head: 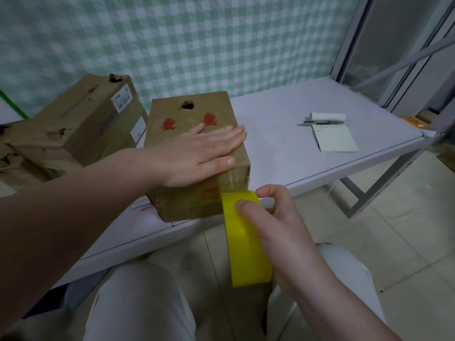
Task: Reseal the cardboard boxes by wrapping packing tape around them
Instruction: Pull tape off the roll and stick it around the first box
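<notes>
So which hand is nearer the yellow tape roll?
Right. The right hand grips the tape roll at the box front; the left hand rests flat on the box top, apart from the roll.

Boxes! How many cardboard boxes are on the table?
2 for sure. The red-marked box sits at the near edge of the table, under the left hand. The labelled box lies behind it, to the left. Torn cardboard at the far left may be a third.
</notes>
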`<state>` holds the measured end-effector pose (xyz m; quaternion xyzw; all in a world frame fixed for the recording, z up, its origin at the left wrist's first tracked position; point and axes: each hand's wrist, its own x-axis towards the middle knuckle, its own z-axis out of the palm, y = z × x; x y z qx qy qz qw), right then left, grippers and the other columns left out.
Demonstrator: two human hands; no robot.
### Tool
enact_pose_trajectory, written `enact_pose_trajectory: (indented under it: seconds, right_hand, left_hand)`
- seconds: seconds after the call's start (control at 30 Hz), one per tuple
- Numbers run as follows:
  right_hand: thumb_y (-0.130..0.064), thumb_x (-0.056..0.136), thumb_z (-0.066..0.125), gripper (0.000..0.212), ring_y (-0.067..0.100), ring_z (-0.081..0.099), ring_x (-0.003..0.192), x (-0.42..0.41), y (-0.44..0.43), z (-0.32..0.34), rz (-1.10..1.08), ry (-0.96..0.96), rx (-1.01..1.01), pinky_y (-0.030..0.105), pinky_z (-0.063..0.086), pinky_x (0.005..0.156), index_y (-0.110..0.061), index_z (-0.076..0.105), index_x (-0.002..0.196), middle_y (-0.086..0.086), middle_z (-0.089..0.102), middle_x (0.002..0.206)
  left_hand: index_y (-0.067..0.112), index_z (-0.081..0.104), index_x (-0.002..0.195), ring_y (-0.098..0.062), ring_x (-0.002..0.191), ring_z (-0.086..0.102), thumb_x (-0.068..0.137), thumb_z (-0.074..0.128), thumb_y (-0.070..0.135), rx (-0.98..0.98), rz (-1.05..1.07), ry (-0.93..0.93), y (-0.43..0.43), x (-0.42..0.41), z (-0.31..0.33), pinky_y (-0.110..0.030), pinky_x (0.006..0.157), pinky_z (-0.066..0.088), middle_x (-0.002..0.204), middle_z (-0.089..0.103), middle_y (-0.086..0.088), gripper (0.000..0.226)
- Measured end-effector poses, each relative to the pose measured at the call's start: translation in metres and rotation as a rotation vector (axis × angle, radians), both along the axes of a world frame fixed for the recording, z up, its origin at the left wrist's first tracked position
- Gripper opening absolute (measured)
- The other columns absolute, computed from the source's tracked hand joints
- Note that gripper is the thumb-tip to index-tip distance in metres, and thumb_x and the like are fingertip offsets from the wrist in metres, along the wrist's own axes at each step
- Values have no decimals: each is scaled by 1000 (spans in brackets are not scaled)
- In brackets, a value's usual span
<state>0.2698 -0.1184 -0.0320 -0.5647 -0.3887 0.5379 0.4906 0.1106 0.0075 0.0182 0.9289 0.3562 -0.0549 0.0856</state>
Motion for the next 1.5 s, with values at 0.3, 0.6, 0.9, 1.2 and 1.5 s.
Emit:
enact_pose_trajectory:
  seconds: [0.3,0.6,0.9,1.2,1.5]
  right_hand:
    - [-38,72,78,40,17,61,66,0,-8,-5,-49,172,-120,29,46,53,-17,55,97,7,64,82]
    - [-45,74,73,45,26,66,87,0,-13,-15,42,115,-157,34,51,64,-12,60,102,11,68,100]
    - [-43,85,66,36,22,55,66,4,-6,-10,56,70,-131,32,44,61,-7,64,79,10,55,70]
    - [-38,88,63,28,25,63,77,7,3,-9,34,114,-238,31,50,63,-10,63,89,14,66,89]
    - [-35,86,65,32,31,68,93,5,18,-10,-33,134,-248,44,55,81,-11,64,108,12,69,102]
  left_hand:
    - [37,15,149,-5,145,1,98,19,49,23,189,-94,-16,27,2,-42,119,2,159,4,10,52]
    - [38,11,149,-11,146,0,94,23,54,91,195,-58,-17,30,-5,-41,118,3,159,1,7,58]
    - [35,9,150,-12,146,0,92,24,56,116,202,-32,-19,33,-4,-41,119,4,159,0,6,63]
    - [25,5,151,-16,146,1,95,23,51,275,169,78,-22,38,-7,-38,119,6,159,2,-1,64]
    - [19,-1,151,-20,147,7,96,31,49,312,203,129,-20,45,-9,-35,118,16,160,-2,-2,71]
